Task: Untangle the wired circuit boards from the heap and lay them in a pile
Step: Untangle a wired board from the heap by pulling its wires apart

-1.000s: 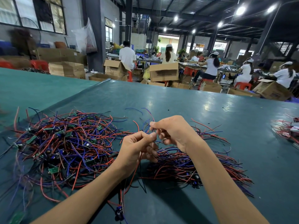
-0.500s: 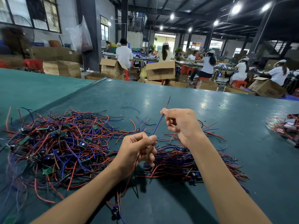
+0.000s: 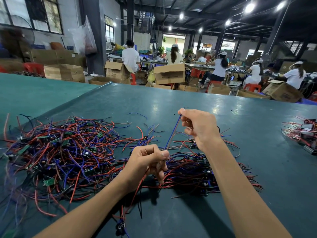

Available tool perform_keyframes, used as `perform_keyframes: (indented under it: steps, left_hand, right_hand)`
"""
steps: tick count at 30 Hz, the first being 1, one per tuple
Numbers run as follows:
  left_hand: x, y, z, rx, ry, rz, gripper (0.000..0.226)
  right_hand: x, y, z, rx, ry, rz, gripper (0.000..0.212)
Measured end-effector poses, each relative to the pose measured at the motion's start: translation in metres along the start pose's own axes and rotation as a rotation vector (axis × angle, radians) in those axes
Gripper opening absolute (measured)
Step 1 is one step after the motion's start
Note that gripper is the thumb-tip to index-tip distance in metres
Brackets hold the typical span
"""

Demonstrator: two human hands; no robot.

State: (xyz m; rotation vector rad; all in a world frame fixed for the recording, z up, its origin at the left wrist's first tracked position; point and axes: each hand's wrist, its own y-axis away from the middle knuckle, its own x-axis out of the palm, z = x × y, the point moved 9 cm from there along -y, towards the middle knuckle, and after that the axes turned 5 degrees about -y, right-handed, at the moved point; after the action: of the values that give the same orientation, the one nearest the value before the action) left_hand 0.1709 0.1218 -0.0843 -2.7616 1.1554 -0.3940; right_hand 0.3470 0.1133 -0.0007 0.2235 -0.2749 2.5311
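1. A thin blue wire, with a brownish wire close beside it, is stretched tight on a slant between the two hands, above the table.
2. The left hand pinches the lower end of this pair between thumb and forefinger, and the other fingers are curled under. Thin red wires hang down from this hand to a small dark part near the lower edge (I cannot tell what it is).
3. The right hand is higher and farther away. It pinches the upper end of the pair with its fingertips, and the remaining fingers are bent.
4. The big tangled heap of red, blue and purple wires with small green circuit boards lies spread wide to the left of the left hand.
5. A smaller, flatter pile of the same wired boards lies between the forearms, just beside the left hand.
6. Everything rests on a dark green, glossy table.
7. At the right edge, well apart, lies another bundle of red wires.
8. Behind the table stand brown cardboard boxes. People in white shirts sit at long benches on red plastic stools.
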Motion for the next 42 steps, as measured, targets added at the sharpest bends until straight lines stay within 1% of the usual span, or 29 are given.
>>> perform_keyframes:
  steps: [2, 8, 10, 12, 14, 16, 17, 20, 22, 24, 27, 29, 31, 34, 38, 40, 42]
  left_hand:
    - [0.0, 0.0, 0.0, 0.0, -0.002, 0.003, 0.033]
    - [-0.002, 0.0, 0.0, -0.01, 0.02, -0.007, 0.033]
    - [-0.001, 0.0, 0.001, -0.015, 0.029, 0.006, 0.033]
    - [0.0, 0.001, 0.0, -0.027, 0.059, 0.005, 0.029]
    - [-0.002, -0.001, -0.001, -0.058, 0.131, -0.037, 0.023]
    - [-0.006, -0.003, -0.002, -0.107, 0.254, -0.083, 0.02]
    - [-0.008, -0.004, -0.003, -0.131, 0.322, -0.102, 0.021]
    - [-0.02, -0.007, -0.008, -0.148, 0.533, -0.149, 0.023]
    - [-0.03, -0.009, -0.014, -0.105, 0.662, -0.188, 0.022]
    - [-0.041, -0.011, -0.021, -0.03, 0.708, -0.231, 0.021]
    - [-0.05, -0.013, -0.028, 0.055, 0.635, -0.272, 0.021]
    - [-0.051, -0.013, -0.03, 0.074, 0.584, -0.274, 0.032]
    - [-0.047, -0.014, -0.031, 0.079, 0.546, -0.25, 0.036]
    - [-0.045, -0.013, -0.032, 0.082, 0.477, -0.246, 0.024]
    - [-0.053, -0.011, -0.034, 0.121, 0.344, -0.312, 0.011]
    - [-0.059, -0.011, -0.034, 0.135, 0.343, -0.335, 0.011]
    - [-0.068, -0.011, -0.034, 0.148, 0.349, -0.378, 0.013]
  right_hand:
    - [0.0, 0.0, 0.006, -0.108, 0.115, -0.015, 0.01]
    - [-0.004, -0.002, 0.011, -0.211, 0.122, -0.046, 0.018]
    - [-0.003, 0.0, 0.007, -0.195, 0.118, -0.055, 0.016]
    - [0.003, 0.0, -0.002, -0.099, 0.061, -0.01, 0.011]
    - [0.013, 0.003, -0.011, 0.022, 0.013, 0.085, 0.013]
    - [0.02, 0.007, -0.017, 0.082, 0.11, 0.143, 0.023]
    - [0.023, 0.009, -0.019, 0.09, 0.162, 0.157, 0.024]
    - [0.037, 0.017, -0.021, 0.069, 0.24, 0.169, 0.015]
    - [0.046, 0.023, -0.022, 0.038, 0.317, 0.173, 0.012]
    - [0.057, 0.029, -0.022, 0.013, 0.381, 0.214, 0.014]
    - [0.074, 0.04, -0.016, -0.076, 0.491, 0.296, 0.021]
    - [0.084, 0.048, -0.014, -0.129, 0.579, 0.356, 0.02]
    - [0.092, 0.057, -0.018, -0.171, 0.686, 0.416, 0.017]
    - [0.1, 0.065, -0.022, -0.226, 0.756, 0.445, 0.018]
    - [0.105, 0.069, -0.026, -0.187, 0.685, 0.474, 0.021]
    - [0.106, 0.069, -0.028, -0.146, 0.657, 0.49, 0.021]
    - [0.108, 0.071, -0.031, -0.094, 0.672, 0.561, 0.023]
